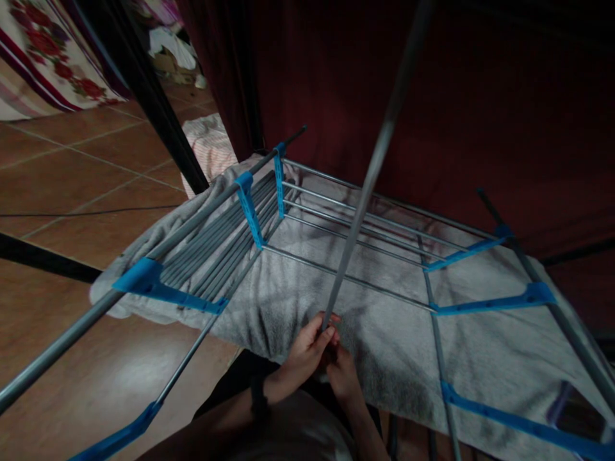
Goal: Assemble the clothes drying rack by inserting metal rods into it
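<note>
A long grey metal rod (368,186) rises from my hands up toward the top of the view. My left hand (307,352) is closed around the rod's lower end. Just beside it, my right hand (342,371) has its fingers curled at the same end, touching the rod or the cloth; which one I cannot tell. Both hands sit at the near edge of a grey towel (384,333) that lies under a folding drying rack (250,211) with grey bars and blue plastic joints.
Brown floor tiles (81,173) stretch to the left. A dark red curtain (432,96) hangs behind the rack. A black pole (154,96) leans at upper left, a striped pink cloth (209,144) lies by it, and a floral fabric (48,57) fills the far left corner.
</note>
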A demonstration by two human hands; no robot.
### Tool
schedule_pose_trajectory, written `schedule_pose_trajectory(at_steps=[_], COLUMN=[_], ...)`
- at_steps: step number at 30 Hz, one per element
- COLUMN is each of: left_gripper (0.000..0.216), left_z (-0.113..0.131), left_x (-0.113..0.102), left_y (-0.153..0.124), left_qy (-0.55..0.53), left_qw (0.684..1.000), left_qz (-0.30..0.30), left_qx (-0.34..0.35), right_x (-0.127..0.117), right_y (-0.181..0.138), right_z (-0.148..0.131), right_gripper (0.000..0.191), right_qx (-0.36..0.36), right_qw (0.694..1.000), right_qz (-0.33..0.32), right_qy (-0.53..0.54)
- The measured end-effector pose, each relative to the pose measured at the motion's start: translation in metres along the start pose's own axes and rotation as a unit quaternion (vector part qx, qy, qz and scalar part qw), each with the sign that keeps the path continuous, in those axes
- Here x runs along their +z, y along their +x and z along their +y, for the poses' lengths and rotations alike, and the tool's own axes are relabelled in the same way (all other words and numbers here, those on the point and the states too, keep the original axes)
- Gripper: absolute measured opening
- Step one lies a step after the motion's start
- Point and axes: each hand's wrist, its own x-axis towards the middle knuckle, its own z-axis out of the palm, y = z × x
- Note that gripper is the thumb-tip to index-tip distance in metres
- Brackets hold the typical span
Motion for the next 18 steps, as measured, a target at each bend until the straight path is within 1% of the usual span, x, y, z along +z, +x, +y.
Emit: schedule_pose_trajectory(at_steps=[3, 7, 11, 15, 18], left_gripper=[0.039, 0.034, 0.027, 0.023, 0.023], left_z=[0.000, 0.003, 0.005, 0.007, 0.008], left_x=[-0.009, -0.024, -0.039, -0.051, -0.061], left_y=[0.003, 0.007, 0.011, 0.014, 0.016], left_qy=[0.050, 0.115, 0.167, 0.187, 0.220], left_qw=[0.998, 0.991, 0.978, 0.971, 0.959], left_qz=[0.021, 0.054, 0.097, 0.121, 0.150], left_qx=[0.017, 0.043, 0.079, 0.090, 0.094], right_x=[-0.002, -0.006, -0.017, -0.032, -0.044], right_y=[0.000, 0.001, 0.004, 0.009, 0.013], right_z=[0.003, 0.000, -0.006, -0.015, -0.021], right_gripper=[0.039, 0.048, 0.054, 0.053, 0.051], right_qx=[0.000, 0.030, 0.048, 0.041, 0.033], right_qw=[1.000, 0.999, 0.996, 0.994, 0.992], right_qz=[0.012, 0.014, 0.069, 0.101, 0.125], right_qy=[0.003, 0.025, 0.014, 0.000, 0.008])
